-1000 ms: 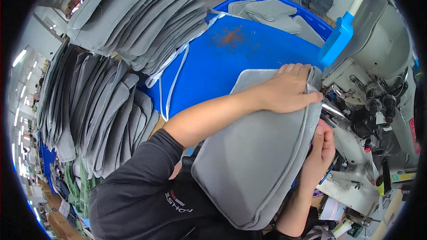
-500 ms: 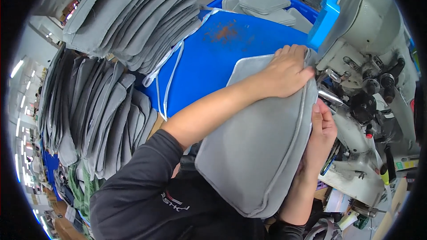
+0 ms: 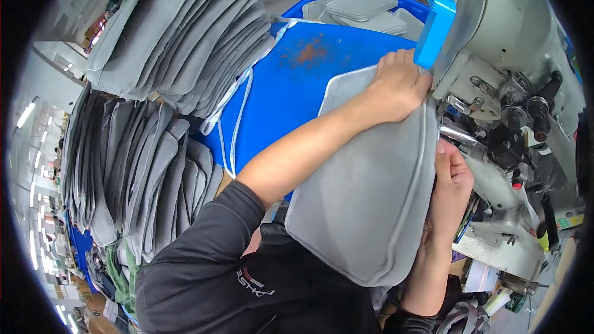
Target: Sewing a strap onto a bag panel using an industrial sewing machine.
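Note:
A grey padded fabric piece (image 3: 352,198) with a piped, stitched rim lies slanted beneath my arms. My left hand (image 3: 399,86) holds its upper right part, thumb at the edge and fingers over the top, right beside the sewing machine's metal parts (image 3: 470,105). Lower down, my right hand (image 3: 451,179) has its fingers curled at the right edge of the same piece, with the thumb along that edge; part of the grip is hidden. A blue lamp head (image 3: 436,21) on a white stem hangs just above my left hand.
Two large stacks of grey pieces (image 3: 161,31) stand at the left, with white straps (image 3: 244,99) beside them on the blue worktop (image 3: 266,124). A blue crate (image 3: 297,6) holding grey pieces is behind. Tools and cluttered items (image 3: 482,272) sit at the lower right.
Both hands have moved up in the picture with the fabric piece, the left one closer under the lamp head and machine. The lamp head also appears higher and further left.

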`<state>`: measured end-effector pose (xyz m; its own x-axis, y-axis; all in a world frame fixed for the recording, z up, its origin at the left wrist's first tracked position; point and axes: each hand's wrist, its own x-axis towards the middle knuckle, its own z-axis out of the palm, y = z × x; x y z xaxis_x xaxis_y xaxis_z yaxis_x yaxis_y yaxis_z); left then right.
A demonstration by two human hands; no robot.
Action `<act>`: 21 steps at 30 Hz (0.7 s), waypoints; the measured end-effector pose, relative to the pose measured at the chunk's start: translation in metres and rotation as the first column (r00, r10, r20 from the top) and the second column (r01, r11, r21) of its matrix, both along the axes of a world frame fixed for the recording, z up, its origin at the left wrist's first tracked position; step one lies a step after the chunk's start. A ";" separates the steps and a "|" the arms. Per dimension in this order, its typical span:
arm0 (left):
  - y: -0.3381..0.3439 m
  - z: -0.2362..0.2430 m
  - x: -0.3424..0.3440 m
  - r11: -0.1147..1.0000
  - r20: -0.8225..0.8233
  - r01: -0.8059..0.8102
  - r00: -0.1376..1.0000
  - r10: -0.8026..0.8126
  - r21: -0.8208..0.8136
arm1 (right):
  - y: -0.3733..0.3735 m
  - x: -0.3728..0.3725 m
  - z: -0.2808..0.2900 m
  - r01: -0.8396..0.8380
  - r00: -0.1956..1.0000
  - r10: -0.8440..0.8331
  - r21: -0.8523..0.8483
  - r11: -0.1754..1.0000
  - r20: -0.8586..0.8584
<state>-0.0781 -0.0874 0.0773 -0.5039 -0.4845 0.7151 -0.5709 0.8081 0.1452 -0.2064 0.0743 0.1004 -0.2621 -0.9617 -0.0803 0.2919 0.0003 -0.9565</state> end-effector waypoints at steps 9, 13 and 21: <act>-0.019 -0.020 -0.003 0.990 -0.126 -0.026 0.991 0.043 0.138 | 0.045 -0.037 0.012 0.150 0.952 -0.179 -0.131 0.980 -0.247; -0.008 -0.010 0.000 0.939 -0.018 -0.011 1.000 0.018 0.345 | 0.043 -0.069 0.023 0.355 0.869 -0.419 -0.258 0.898 -0.262; 0.076 0.028 0.015 0.903 -0.279 0.093 0.960 0.031 0.420 | 0.040 -0.015 0.013 0.044 0.944 -0.042 -0.002 0.999 -0.326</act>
<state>-0.0634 -0.0118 0.1056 -0.3391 -0.7597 0.5548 -0.4339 0.6496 0.6243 -0.2215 0.1138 0.1132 -0.3158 -0.9488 0.0120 -0.0363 -0.0006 -0.9993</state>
